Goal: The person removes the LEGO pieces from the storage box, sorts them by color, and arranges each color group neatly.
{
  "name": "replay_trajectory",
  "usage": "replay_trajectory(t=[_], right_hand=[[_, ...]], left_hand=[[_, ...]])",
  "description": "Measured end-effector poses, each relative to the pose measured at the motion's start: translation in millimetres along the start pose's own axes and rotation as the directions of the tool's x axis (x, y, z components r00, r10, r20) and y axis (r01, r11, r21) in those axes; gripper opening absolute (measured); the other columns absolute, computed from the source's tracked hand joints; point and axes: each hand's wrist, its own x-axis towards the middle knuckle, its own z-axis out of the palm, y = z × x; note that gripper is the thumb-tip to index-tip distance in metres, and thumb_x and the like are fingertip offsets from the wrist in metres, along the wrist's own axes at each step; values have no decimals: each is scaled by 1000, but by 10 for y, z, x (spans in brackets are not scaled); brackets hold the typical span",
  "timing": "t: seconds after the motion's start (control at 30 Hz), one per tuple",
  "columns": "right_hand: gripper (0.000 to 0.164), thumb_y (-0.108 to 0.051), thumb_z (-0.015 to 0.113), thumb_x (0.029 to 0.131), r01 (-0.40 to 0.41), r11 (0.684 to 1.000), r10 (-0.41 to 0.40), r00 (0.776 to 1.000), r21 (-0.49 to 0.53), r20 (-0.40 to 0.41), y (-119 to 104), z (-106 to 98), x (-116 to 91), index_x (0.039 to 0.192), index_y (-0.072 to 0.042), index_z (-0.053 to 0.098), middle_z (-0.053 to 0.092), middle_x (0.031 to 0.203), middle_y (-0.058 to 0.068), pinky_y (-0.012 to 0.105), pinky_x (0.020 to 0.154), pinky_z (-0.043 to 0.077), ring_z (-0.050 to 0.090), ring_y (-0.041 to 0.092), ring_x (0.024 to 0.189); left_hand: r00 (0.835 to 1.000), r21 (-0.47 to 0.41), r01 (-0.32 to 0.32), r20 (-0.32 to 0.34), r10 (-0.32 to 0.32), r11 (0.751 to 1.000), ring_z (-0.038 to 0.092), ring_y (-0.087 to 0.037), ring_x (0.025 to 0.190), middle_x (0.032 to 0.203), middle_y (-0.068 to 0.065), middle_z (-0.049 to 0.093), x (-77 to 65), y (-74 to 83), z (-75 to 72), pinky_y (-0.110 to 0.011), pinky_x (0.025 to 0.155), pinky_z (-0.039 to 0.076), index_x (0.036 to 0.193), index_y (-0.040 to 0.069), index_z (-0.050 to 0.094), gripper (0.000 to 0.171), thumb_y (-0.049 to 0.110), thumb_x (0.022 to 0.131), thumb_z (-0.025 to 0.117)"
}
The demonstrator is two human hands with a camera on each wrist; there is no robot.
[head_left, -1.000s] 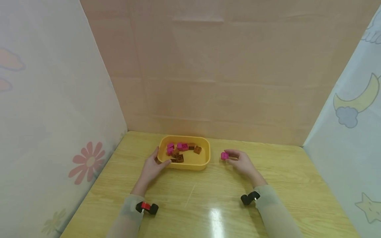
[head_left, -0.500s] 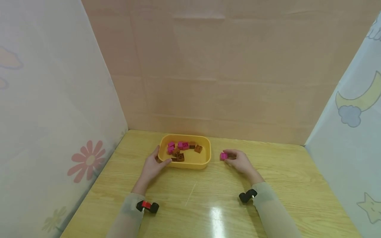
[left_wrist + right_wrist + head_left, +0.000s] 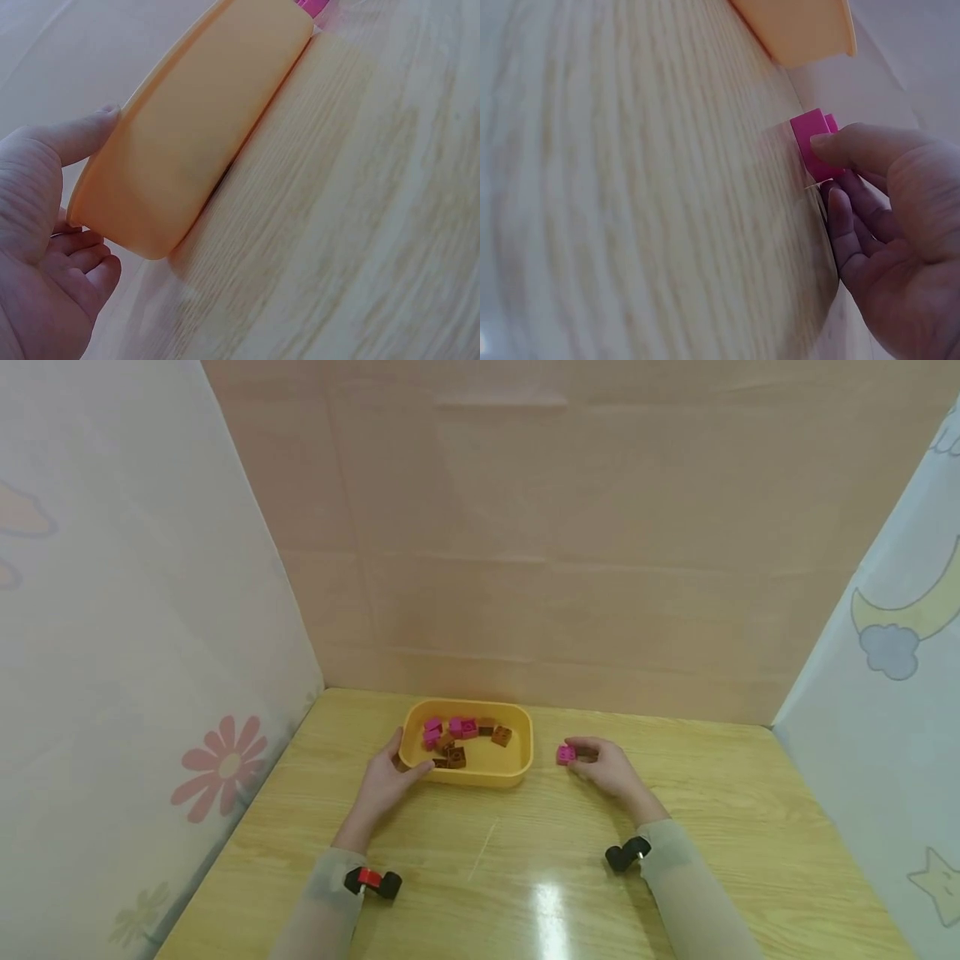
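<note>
A shallow yellow-orange plastic tray [image 3: 491, 777] stands on the table, holding several pink and brown toy building blocks. My left hand [image 3: 386, 787] grips its left end; in the left wrist view the thumb lies on the rim and the other fingers curl around the tray's outer wall [image 3: 180, 135]. To the right of the tray, my right hand [image 3: 609, 768] pinches a pink building block [image 3: 566, 755], studs up, low at the tabletop. The right wrist view shows the thumb on the near side of that pink block [image 3: 810, 139], its far side hidden by the block itself.
The wood-grain table [image 3: 480, 877] ends at a tan back wall [image 3: 525, 568], close behind the tray. A pale flowered panel [image 3: 150, 652] borders the left, and another panel with a moon and star [image 3: 877, 760] the right. Both wrists wear black camera mounts [image 3: 628, 855].
The head view has shifted very slightly. Both hands keep their hold: the left on the tray's end, the right on the pink block beside the tray.
</note>
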Motion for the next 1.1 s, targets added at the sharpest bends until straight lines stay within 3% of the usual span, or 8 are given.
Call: replay_trajectory(t=[0.4,0.67,0.83,1.1], right_hand=[[54,-7,79,97,-8,1000,8,999,-16,-36,94,50,-69,147,1,62,66,142,24,42,104,56,68,36,122],[57,-10,80,97,-5,999,5,1000,38,-8,60,1,-45,149,2,59,64,144,24,41,106,54,66,38,126],[56,-9,78,99,1,1000,-1,1000,30,-1,44,-18,-10,150,3,59,63,145,26,44,107,55,66,39,126],[55,-8,78,99,-12,1000,12,1000,14,3,73,-16,8,150,2,59,63,144,26,38,104,56,66,38,126]], left_hand=[[1000,-3,18,-3,-18,1000,29,-39,157,172,-25,23,-32,-13,48,-47,126,31,166,-8,19,103,29,96,85],[999,-14,38,-6,-38,999,30,-40,157,173,-24,23,-36,35,22,-48,126,31,167,-7,18,103,29,96,85],[999,-1,42,-10,-42,999,29,-40,157,173,-24,22,-12,49,2,-49,126,30,167,-6,19,104,30,96,85],[999,-14,52,2,-52,999,28,-38,158,174,-23,21,-18,70,-1,-48,126,31,168,-6,17,104,27,96,85]])
